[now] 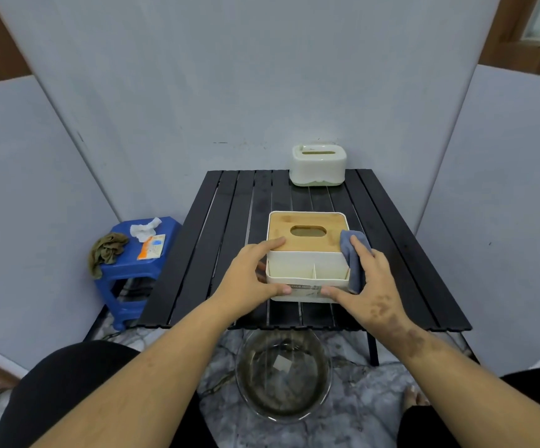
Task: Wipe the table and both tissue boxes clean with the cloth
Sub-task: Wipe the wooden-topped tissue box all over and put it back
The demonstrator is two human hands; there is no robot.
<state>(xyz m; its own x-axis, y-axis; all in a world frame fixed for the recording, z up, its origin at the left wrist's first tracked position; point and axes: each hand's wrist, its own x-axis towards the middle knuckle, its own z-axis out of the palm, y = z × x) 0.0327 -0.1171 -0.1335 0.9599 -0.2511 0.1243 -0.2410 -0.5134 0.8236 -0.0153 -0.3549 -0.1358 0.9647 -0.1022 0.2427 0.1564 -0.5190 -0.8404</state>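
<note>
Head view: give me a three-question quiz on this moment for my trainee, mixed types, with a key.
1. True or false: the blue cloth lies between the right hand and the right side of the wooden-lidded box.
2. Where does the second, white tissue box stand?
A. at the table's far edge
B. on the blue stool
C. on the floor
3. Fill in: on the floor under the near edge of the black table sits a clear ____.

Key
1. True; the left hand has its grip on the box's other side.
2. A
3. bowl
</note>
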